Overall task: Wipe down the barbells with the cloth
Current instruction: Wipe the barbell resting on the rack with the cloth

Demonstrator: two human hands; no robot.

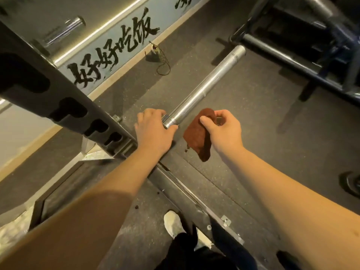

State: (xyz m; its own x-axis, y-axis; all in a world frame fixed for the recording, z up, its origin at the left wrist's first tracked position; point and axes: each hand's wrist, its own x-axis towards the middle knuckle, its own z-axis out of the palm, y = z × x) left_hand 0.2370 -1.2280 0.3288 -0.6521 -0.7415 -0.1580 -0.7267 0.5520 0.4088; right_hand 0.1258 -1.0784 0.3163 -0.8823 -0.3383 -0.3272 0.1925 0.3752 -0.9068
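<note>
A silver barbell sleeve (206, 84) juts out to the upper right over the dark gym floor. My left hand (153, 131) grips the barbell at the inner end of that sleeve, fingers curled round it. My right hand (224, 129) pinches a brown cloth (200, 137) just right of the bar. The cloth hangs down from my fingers and does not touch the sleeve.
A grey rack upright (64, 106) with keyhole slots runs from the left toward my left hand. A second bar end (64, 30) shows at upper left. A dark machine frame (303, 61) stands at upper right. A weight plate (350, 184) lies at right. My shoe (173, 225) is below.
</note>
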